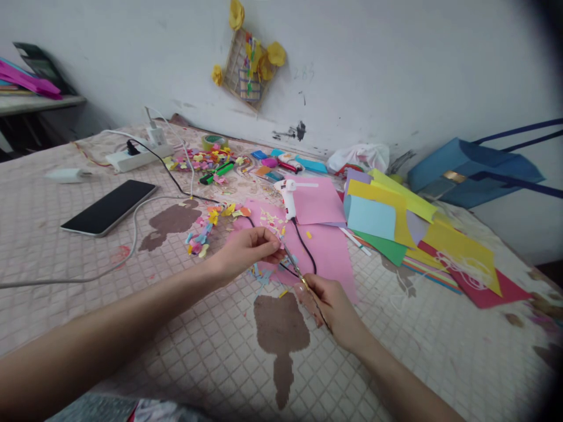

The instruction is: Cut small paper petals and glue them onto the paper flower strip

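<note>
My right hand (332, 302) grips a long thin tool (295, 266) with a silvery front, a gold-coloured middle and a dark rear end; its exact kind I cannot make out. The tool slants up and to the left, its tip at the fingers of my left hand (259, 243). Those fingers are pinched together over a pink paper sheet (336, 258), and whatever lies between them is too small to name. Behind the hands, a white glue gun (287, 196) lies on the pink paper, its black cord running toward me. Small paper scraps (268, 217) are scattered around.
Left lie a dark-screened phone (109, 208), a power strip (138, 157) and cables. Paper flowers (204, 161), a green cutter (217, 173) and a tape roll (214, 142) sit farther back. Coloured sheets (373, 217) and a blue bag (475, 173) occupy the right.
</note>
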{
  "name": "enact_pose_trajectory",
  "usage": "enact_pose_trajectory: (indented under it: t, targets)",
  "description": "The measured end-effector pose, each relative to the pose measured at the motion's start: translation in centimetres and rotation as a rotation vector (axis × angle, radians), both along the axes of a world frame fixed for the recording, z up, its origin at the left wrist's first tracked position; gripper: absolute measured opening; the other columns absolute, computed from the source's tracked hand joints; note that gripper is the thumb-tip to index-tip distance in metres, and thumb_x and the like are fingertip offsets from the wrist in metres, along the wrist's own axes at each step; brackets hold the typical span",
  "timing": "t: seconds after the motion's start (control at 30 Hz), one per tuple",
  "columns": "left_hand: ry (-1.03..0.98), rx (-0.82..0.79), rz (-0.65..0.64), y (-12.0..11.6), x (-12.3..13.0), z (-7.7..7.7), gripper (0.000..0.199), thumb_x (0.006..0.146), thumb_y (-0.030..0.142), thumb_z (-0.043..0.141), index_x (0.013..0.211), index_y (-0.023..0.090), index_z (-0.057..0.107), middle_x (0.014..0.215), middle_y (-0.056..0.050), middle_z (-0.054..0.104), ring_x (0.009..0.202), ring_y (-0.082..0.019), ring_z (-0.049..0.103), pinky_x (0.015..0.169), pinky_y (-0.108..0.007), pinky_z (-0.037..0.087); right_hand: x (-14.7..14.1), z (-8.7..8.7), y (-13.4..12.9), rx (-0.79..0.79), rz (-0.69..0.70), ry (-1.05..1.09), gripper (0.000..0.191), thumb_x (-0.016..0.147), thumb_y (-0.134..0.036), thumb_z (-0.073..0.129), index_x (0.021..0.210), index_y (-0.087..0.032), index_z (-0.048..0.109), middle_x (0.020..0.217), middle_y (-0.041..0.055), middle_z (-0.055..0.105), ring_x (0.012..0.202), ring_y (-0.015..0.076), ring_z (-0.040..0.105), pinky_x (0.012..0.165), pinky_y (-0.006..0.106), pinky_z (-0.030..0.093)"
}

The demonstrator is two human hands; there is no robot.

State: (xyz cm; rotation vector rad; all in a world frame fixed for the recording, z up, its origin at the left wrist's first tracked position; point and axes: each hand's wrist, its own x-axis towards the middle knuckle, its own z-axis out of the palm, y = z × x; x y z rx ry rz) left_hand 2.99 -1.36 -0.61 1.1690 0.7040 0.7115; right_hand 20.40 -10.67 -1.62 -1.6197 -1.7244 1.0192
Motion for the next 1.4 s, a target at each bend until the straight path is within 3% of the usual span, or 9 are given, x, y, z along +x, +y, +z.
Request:
enact_pose_trajectory:
  t: [0.63,1.07,1.4]
  targets:
    - [0.012,0.004,-0.013,0.2,-0.1,-0.1,0.01,0.079,0.02,0.058,0.075,0.012,0.053,0.077,-0.003,0.064,0.07,-0.01,0.06,0.072,-0.027,0.047,0.2,0.0,0.1,0.023,0.0,-0.077,0.041,0.083,-0.051,0.041,0.057,-0.019,0.036,0.052,-0.0049,0.031,0.049,0.0097,0.03,0.045,0.021,0.024]
    - [-0.022,0.013,0.014,-0.2,0.1,-0.4,0.014,0.076,0.024,0.061,0.074,0.013,0.053,0.074,-0.003,0.062,0.068,-0.01,0.06,0.07,-0.028,0.047,0.1,0.5,-0.2,-0.148,0.036,0.166,0.041,0.084,-0.053,0.041,0.066,-0.017,0.047,0.053,-0.0051,0.038,0.043,0.0075,0.035,0.041,0.021,0.026]
    - [-0.074,0.001,0.092,-1.1,0.7,-1.0,0.017,0.078,0.027,0.06,0.076,0.012,0.052,0.075,-0.002,0.061,0.07,-0.011,0.059,0.07,-0.028,0.047,-0.9,-0.5,-0.2,-0.172,-0.052,0.323,0.047,0.08,-0.061,0.042,0.066,-0.016,0.047,0.049,-0.0069,0.035,0.04,0.0066,0.033,0.039,0.02,0.025]
